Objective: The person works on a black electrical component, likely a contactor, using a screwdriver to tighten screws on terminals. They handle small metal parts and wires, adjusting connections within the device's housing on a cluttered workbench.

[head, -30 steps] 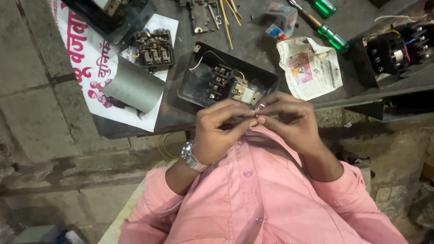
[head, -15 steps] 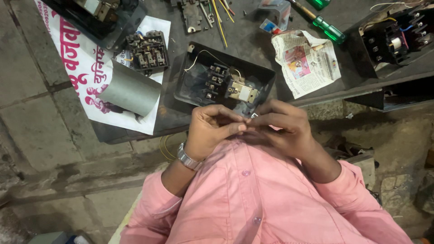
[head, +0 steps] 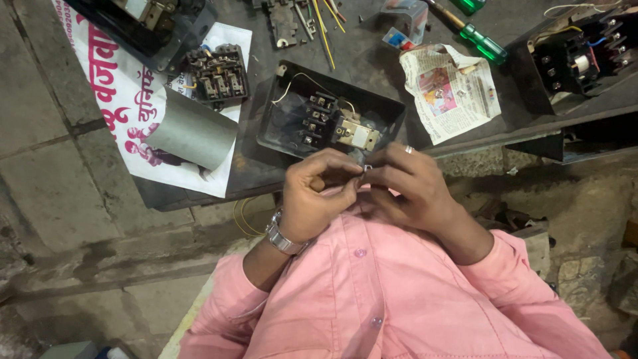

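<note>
Small metal part (head: 366,169), mostly hidden, pinched between left hand (head: 318,193) and right hand (head: 405,186).

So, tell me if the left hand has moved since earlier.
No. The left hand still pinches the small metal part at the near edge of the black switch box.

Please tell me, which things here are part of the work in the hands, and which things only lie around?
In hand:
left hand
right hand
small metal part pinched between both
open black switch box just in front

Lying about:
green screwdriver
crumpled newspaper
grey metal cover
loose contact block
</note>
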